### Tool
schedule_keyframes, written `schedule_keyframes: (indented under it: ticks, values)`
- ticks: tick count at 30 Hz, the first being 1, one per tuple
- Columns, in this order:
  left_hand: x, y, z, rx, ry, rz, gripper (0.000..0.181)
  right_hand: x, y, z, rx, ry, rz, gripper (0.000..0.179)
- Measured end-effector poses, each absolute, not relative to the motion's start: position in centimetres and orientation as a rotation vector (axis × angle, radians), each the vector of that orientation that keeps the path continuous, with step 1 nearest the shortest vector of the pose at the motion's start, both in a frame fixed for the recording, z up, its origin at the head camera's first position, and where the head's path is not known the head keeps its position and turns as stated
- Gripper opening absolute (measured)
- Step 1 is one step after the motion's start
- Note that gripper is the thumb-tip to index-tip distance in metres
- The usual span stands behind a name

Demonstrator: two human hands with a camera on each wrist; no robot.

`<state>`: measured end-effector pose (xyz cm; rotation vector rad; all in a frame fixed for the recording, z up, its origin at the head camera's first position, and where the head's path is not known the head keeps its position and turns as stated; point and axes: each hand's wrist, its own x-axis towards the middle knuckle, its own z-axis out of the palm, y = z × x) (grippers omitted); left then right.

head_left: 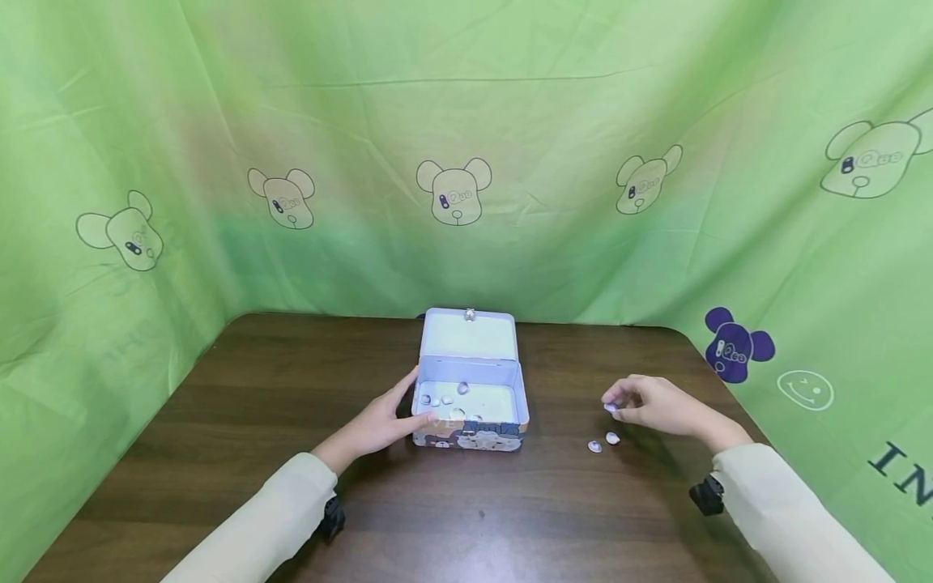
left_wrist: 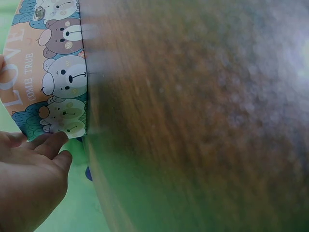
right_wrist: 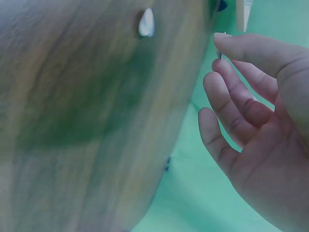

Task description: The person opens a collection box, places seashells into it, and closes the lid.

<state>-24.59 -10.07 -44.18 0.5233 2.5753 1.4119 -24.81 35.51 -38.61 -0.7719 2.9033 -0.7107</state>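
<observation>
Tin box (head_left: 503, 441) is placed toward the far edge of the counter (head_left: 466, 510), about midway between left and right edges; lid (head_left: 466, 336) is swung up and tipped back, metal clasp (head_left: 470, 315) seen at its top. At least six small shells (head_left: 462, 389) are contained, scattered over the pale floor, mostly in the left half and along the front wall. Front wall is printed with cartoon bears (left_wrist: 65, 77) and the words LOVE, COME TRUE.

Box is gripped at its front left corner by the left hand (head_left: 379, 423), thumb laid over the front, fingers set along the left wall. One shell (head_left: 611, 407) is pinched by thumb and fingertips of the right hand (head_left: 652, 403), near the counter's right edge; other fingers are loosely curved and spread. Two loose shells (head_left: 612, 438) are left on the counter, just beside that hand, closer to the near edge. Arms are covered by cream sleeves (head_left: 255, 518), a black device (head_left: 707, 495) worn at each wrist.

Counter is dark brown wood grain, far corners rounded, glare seen toward the near edge. Room is screened by green curtain (head_left: 364, 267), printed with bear-head outlines (head_left: 455, 194)
</observation>
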Motion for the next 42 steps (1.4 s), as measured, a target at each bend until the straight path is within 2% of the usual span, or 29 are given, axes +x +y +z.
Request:
schedule_keyframes:
  ticks: [18,42]
  values:
    - [-24.7,-10.0,-44.1,0.536,2.576,1.401,0.091,-26.0,31.0,-36.7,-0.944,2.855,-0.767,0.016]
    - [-24.4,-10.0,-44.0,0.516,2.587,1.398,0.09,-28.3,21.6,-35.4,-1.193,2.764,-0.809,0.019]
